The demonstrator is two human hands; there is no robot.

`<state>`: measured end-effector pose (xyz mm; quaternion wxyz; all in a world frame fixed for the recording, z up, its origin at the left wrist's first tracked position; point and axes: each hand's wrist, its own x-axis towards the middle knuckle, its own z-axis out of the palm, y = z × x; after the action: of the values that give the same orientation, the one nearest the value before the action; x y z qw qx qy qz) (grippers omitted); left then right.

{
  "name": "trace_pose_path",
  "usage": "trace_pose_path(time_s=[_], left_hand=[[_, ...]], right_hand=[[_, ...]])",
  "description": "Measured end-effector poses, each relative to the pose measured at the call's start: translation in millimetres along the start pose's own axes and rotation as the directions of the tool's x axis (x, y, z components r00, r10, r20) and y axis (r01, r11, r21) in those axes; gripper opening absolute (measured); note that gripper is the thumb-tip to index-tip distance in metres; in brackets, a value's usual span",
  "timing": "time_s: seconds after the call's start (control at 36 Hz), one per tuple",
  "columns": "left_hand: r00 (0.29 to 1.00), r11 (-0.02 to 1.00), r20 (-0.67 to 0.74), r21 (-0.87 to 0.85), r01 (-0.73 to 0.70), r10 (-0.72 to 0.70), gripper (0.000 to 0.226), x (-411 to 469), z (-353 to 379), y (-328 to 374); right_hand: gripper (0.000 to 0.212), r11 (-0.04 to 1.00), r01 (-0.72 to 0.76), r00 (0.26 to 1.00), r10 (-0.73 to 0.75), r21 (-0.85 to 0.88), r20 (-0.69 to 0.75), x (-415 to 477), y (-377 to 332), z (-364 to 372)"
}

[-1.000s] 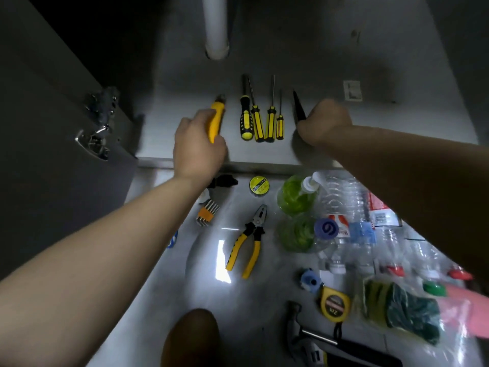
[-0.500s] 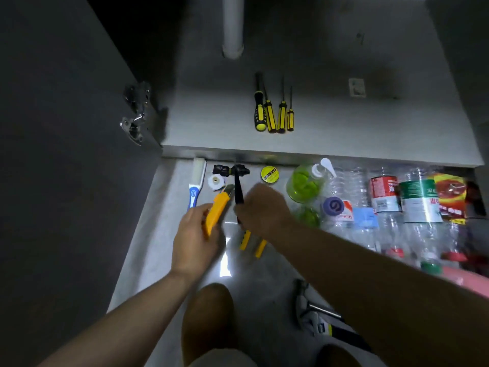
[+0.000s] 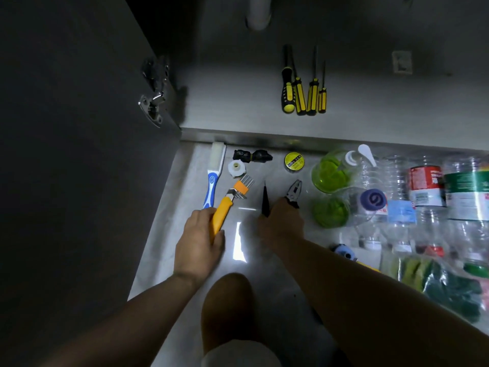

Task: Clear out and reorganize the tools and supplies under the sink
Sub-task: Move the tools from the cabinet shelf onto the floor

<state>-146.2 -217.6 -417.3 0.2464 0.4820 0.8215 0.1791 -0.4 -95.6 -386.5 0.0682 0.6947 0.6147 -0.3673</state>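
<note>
The left grip [image 3: 198, 242] clasps a yellow utility knife [image 3: 221, 214]; the right grip [image 3: 281, 229] holds a black pointed tool [image 3: 265, 202], covering the handles of the pliers [image 3: 294, 192]. Just beyond the left grip lie hex keys [image 3: 242, 188], with screwdrivers [image 3: 304, 95] farther off in the cabinet [image 3: 232, 102].

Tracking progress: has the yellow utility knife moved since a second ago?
Yes. In the left hand, the yellow utility knife came from beside the screwdrivers in the cabinet out toward the camera, over the floor.

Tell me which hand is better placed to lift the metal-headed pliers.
Right, probably. The right hand sits over the handles of the metal-headed pliers, though it holds a black pointed tool; the left hand grips a yellow utility knife, farther away.
</note>
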Motion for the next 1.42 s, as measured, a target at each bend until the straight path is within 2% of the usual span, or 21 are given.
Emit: trace_pose_path(time_s=[0.14, 0.28, 0.42, 0.5, 0.61, 0.75, 0.83, 0.92, 1.0, 1.11, 1.22, 1.36, 1.42], left_hand=[[0.999, 0.999, -0.033, 0.042, 0.004, -0.002, 0.047, -1, -1, -5], [0.997, 0.997, -0.044, 0.044, 0.066, -0.064, 0.047, 2, -1, -1], [0.995, 0.993, -0.066, 0.087, 0.081, -0.075, 0.047, 2, -2, 13], [0.992, 0.996, -0.109, 0.063, 0.066, -0.059, 0.047, 7, -6, 29], [0.976, 0.997, -0.213, -0.052, -0.05, 0.038, 0.039, 30, -15, 70], [0.946, 0.954, -0.306, -0.238, -0.18, 0.102, 0.029, 84, -35, 130], [0.936, 0.91, -0.309, -0.315, -0.27, 0.171, 0.029, 121, -47, 158], [0.953, 0.924, -0.244, -0.29, -0.247, 0.178, 0.04, 154, -51, 180], [0.973, 0.946, -0.143, -0.245, -0.211, 0.18, 0.053, 179, -49, 195], [0.987, 0.97, -0.049, -0.186, -0.157, 0.15, 0.063, 200, -48, 209], [0.995, 0.988, -0.011, -0.123, -0.097, 0.096, 0.055, 211, -50, 221], [1.0, 0.998, 0.003, -0.065, 0.008, -0.008, 0.018, 215, -54, 232], [0.999, 0.997, 0.005, -0.068, 0.035, -0.035, 0.016, 214, -55, 231]], right_hand=[[0.04, 0.999, 0.016, 1.0, -0.016, 0.046, -0.008, 2, 1, 2], [0.032, 0.992, 0.054, 0.998, -0.057, 0.113, 0.021, -5, 2, -4], [0.002, 0.962, 0.196, 0.977, -0.208, 0.19, 0.042, -10, -1, -26], [0.019, 0.915, 0.269, 0.959, -0.283, 0.3, 0.001, -15, -11, -48], [0.019, 0.839, 0.427, 0.903, -0.415, 0.339, -0.109, -22, -33, -89], [0.02, 0.83, 0.505, 0.861, -0.465, 0.236, -0.206, -10, -57, -145], [0.019, 0.866, 0.48, 0.861, -0.433, 0.141, -0.268, 15, -65, -174], [0.012, 0.92, 0.392, 0.887, -0.37, 0.026, -0.277, 46, -69, -194], [0.008, 0.956, 0.295, 0.922, -0.283, 0.003, -0.264, 75, -70, -203], [0.036, 0.987, 0.15, 0.954, -0.16, -0.056, -0.253, 106, -72, -201], [0.052, 0.995, 0.083, 0.961, -0.096, -0.059, -0.258, 119, -74, -196], [0.042, 0.994, 0.062, 0.952, -0.084, -0.085, -0.294, 126, -70, -194], [0.034, 0.992, 0.064, 0.95, -0.095, -0.112, -0.296, 125, -70, -197]])
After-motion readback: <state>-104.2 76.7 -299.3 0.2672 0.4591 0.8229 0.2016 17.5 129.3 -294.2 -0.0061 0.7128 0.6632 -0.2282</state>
